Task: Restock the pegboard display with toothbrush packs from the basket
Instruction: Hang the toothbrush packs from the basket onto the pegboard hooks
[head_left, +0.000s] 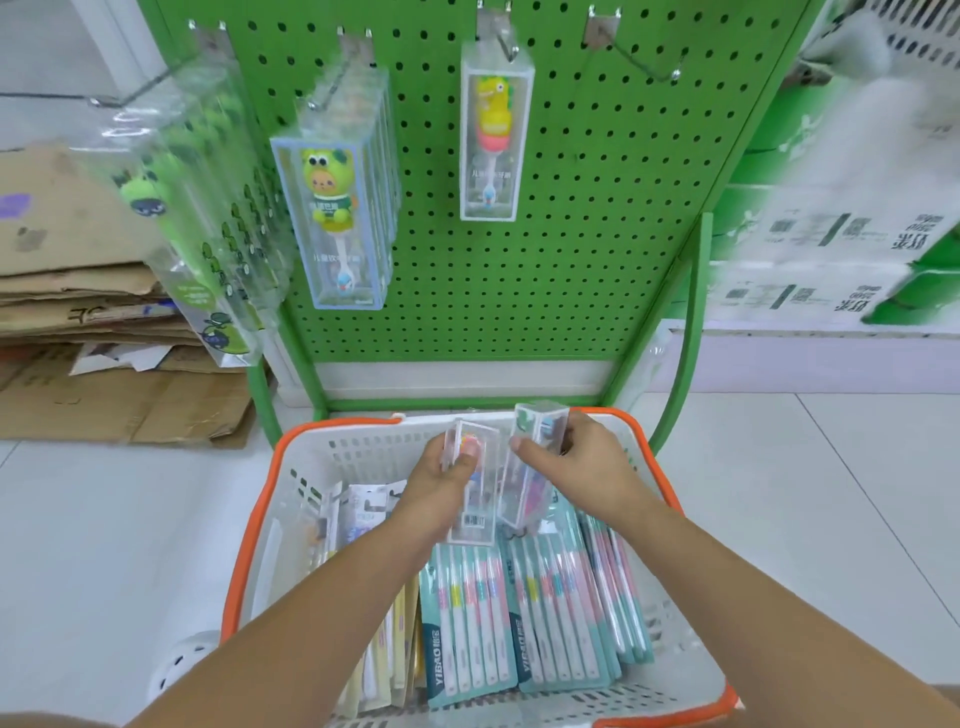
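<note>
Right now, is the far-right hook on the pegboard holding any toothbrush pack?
No, the far-right hook on the pegboard juts out bare, with no pack on it.

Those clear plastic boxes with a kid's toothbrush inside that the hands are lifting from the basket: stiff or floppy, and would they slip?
The clear plastic toothbrush box in the left hand probably stays stiff: its edges look straight. It seems light, since the right hand lifts a similar clear box with fingertips. The glossy walls might be slippery, so a firm grip likely helps.
</note>
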